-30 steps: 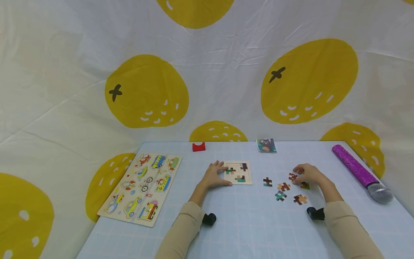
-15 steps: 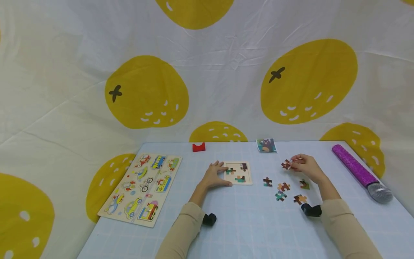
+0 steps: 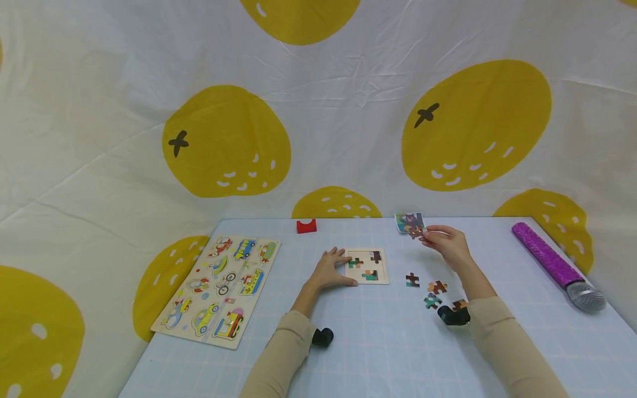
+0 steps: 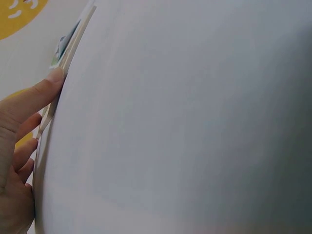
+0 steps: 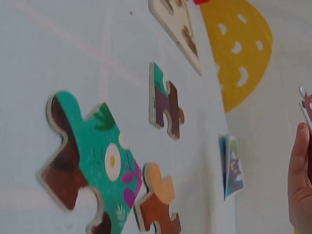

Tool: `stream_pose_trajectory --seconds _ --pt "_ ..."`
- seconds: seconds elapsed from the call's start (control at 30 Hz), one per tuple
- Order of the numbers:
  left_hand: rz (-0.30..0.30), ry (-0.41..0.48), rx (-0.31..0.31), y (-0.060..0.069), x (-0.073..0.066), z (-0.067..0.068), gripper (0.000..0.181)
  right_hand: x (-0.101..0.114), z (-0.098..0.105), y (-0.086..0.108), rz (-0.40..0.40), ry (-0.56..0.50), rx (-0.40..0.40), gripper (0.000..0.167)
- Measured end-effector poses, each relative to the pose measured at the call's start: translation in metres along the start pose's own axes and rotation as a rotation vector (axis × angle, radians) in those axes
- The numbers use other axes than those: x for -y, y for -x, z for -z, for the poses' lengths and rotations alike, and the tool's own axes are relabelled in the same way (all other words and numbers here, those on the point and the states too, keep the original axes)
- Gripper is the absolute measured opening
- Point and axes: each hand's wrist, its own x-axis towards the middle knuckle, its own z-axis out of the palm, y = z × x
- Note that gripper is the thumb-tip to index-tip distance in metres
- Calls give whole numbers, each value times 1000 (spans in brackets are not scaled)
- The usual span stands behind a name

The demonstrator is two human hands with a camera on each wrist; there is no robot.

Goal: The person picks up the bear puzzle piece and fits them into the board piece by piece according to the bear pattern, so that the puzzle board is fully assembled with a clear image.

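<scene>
The left hand [image 3: 329, 270] lies at the left edge of a small wooden puzzle frame [image 3: 352, 281], thumb and fingers touching its border; a few pieces sit inside it. In the left wrist view the thumb of the left hand [image 4: 24, 126] rests on the frame's edge [image 4: 74, 44]. The right hand [image 3: 449, 247] pinches a brown puzzle piece [image 3: 416, 232] in front of the bear picture card [image 3: 402, 221]. At the right edge of the right wrist view, the piece [image 5: 308, 105] shows above the right hand [image 5: 301, 183]. Loose pieces [image 3: 412, 280] lie on the table below.
A large vehicle puzzle board [image 3: 206, 296] lies at the left. A red block [image 3: 306, 226] stands near the back edge. At the right is a purple glittery microphone [image 3: 544, 253]. More loose pieces [image 3: 432, 300] lie near the right forearm, one partly hidden by the black wrist device [image 3: 454, 315].
The right hand has picked up a brown piece from the group and carried it up and left to the picture card. The left hand and the puzzle frame have stayed put.
</scene>
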Motion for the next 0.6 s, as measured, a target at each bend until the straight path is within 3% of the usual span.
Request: stream_pose_trajectory --seconds 0.1,0.23,0.4,0.6 --pt "0 -2 2 0 1 0 72 -3 -10 -2 23 9 -2 21" --pt "-3 -3 7 -1 2 0 73 -10 -22 -6 6 164 -6 37" --pt "-9 3 2 0 2 0 72 -23 -38 -16 -20 278 87 38" --pt "-9 11 -2 0 2 0 72 -39 -60 -27 45 465 194 43"
